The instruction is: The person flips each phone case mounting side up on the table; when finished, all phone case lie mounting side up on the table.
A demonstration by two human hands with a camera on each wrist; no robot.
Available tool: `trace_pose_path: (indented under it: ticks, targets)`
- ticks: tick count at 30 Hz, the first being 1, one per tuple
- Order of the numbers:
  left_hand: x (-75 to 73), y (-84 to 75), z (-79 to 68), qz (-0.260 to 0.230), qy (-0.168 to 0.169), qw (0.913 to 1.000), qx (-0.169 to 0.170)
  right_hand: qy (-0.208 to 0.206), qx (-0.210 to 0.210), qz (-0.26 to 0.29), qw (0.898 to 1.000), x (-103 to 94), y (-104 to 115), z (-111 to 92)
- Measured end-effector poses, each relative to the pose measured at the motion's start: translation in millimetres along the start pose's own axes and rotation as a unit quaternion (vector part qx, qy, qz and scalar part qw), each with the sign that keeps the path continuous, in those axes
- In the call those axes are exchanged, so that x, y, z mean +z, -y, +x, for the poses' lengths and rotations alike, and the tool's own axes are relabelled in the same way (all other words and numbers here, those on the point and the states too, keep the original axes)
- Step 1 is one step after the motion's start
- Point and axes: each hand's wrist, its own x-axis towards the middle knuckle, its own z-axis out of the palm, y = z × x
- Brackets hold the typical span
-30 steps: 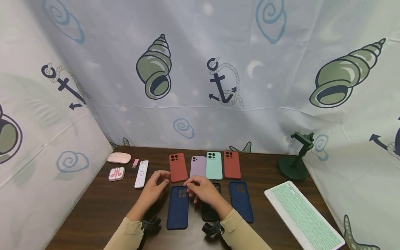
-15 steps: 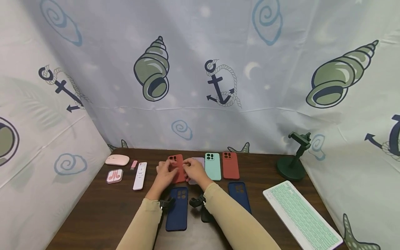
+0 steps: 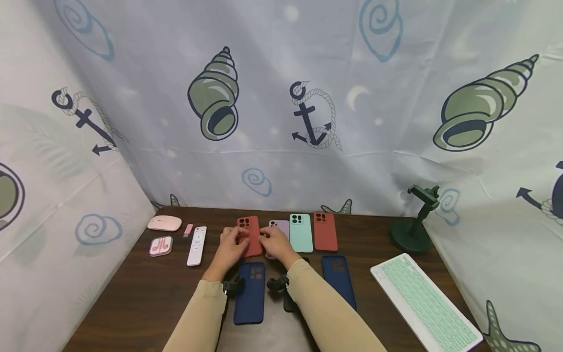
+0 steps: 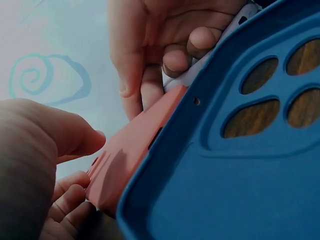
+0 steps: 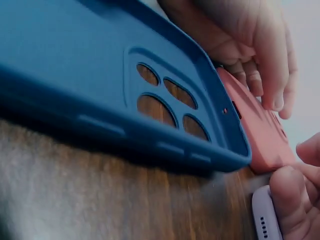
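We have moved both hands from the left blue case up to the red case.
Left hand and right hand flank it at the left end of the worktop's back row of cases, apparently our piece now; whether either grip grasps or merely presses, we cannot tell. Only the right wrist view shows the purple case's perforated edge.

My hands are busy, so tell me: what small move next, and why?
Perhaps turn the red case to straighten it: in the head view its top leans left, unlike the blue case in front, and the left grip and right grip sit at its opposite sides.
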Motion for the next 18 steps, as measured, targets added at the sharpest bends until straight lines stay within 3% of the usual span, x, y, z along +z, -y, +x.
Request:
trace_pose_path:
  ticks: [8, 15, 18]
  targets:
    - [0.3, 3.6, -0.4, -0.011, -0.003, 0.9999, -0.006, 0.017, -0.029, 0.009, 0.999, -4.5, -3.9, -2.7]
    - [1.7, 3.7, 2.0, -0.014, -0.014, 0.9998, 0.004, 0.026, -0.022, 0.119, 0.992, -8.3, -6.9, -2.2]
    - [2.1, 3.7, 1.2, -0.01, -0.012, 0.9999, -0.001, 0.035, -0.019, 0.141, 0.989, -7.7, -10.1, -2.8]
